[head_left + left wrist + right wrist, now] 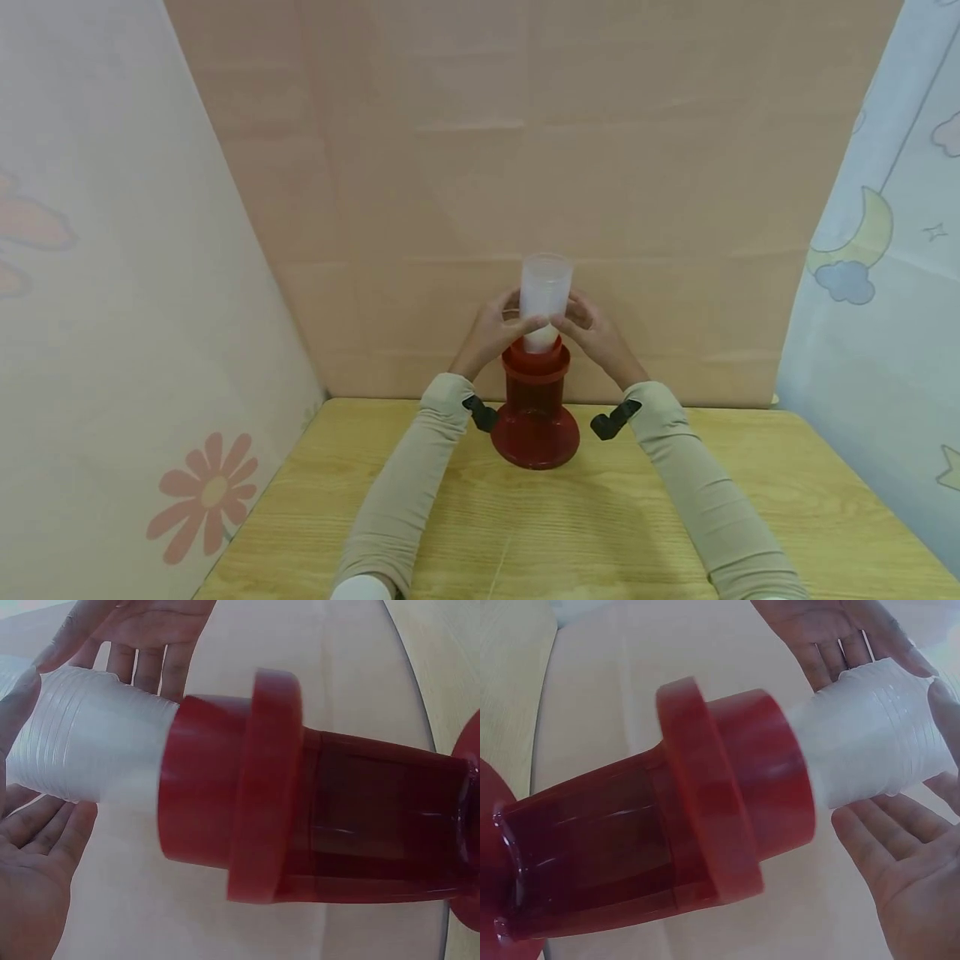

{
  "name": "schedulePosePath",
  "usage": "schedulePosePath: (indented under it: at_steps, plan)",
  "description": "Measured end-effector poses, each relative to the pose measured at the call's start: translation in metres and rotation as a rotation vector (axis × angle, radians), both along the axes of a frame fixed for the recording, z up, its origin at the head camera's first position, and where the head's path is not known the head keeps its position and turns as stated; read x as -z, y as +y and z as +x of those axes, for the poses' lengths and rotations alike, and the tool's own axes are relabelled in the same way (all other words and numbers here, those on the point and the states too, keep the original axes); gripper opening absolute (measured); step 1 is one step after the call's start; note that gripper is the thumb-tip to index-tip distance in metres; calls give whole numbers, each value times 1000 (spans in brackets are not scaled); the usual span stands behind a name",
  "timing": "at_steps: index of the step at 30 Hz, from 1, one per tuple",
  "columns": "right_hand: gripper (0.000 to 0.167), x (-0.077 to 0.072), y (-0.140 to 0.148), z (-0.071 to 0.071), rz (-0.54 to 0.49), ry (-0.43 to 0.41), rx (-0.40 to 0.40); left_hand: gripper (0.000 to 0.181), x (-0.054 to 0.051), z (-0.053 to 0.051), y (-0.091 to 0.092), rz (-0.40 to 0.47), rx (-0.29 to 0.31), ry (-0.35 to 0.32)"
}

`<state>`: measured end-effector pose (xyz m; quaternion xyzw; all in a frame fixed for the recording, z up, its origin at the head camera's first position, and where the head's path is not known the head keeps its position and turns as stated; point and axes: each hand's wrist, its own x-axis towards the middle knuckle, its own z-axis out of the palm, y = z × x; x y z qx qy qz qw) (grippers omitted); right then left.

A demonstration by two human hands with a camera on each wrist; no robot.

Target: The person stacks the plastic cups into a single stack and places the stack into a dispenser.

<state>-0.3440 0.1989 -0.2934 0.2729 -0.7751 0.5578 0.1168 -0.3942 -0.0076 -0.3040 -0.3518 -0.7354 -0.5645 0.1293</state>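
A stack of translucent plastic cups (546, 287) stands nearly upright, its lower end in the open top of a red tubular holder (534, 392). The left hand (497, 332) holds the stack from the left, thumb across the front. From the other side the right hand (596, 331) grips it the same way, the two thumb tips close together. Ridged cup rims (71, 727) show between the hands in the left wrist view. In the right wrist view the thick red collar (712, 787) surrounds the stack's lower end, hiding how deep it sits.
The holder's round red base (536, 442) rests on a wood-grain table (555, 533) near its back edge. A tan backdrop (480, 167) rises behind. Patterned light panels (135, 275) flank both sides. Black wrist cameras (615, 418) hang beside the holder.
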Motion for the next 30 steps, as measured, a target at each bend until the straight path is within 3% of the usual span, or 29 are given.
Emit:
schedulePosePath:
  at_steps: [5,12,19,25,30]
  plan:
    - [59,15,4,-16,9,5,2,63,7,-1,0,-33,-14,16]
    - [59,11,1,-3,65,-30,24,62,17,-6,-1,-77,-10,22]
    - [60,40,8,-28,114,-25,47,63,28,-7,-4,-130,-15,1]
    - [60,52,11,-32,150,-48,68,63,38,-12,-7,-197,-28,-50]
    - [59,53,11,-25,171,-97,68,65,43,-13,-8,-209,-1,-104]
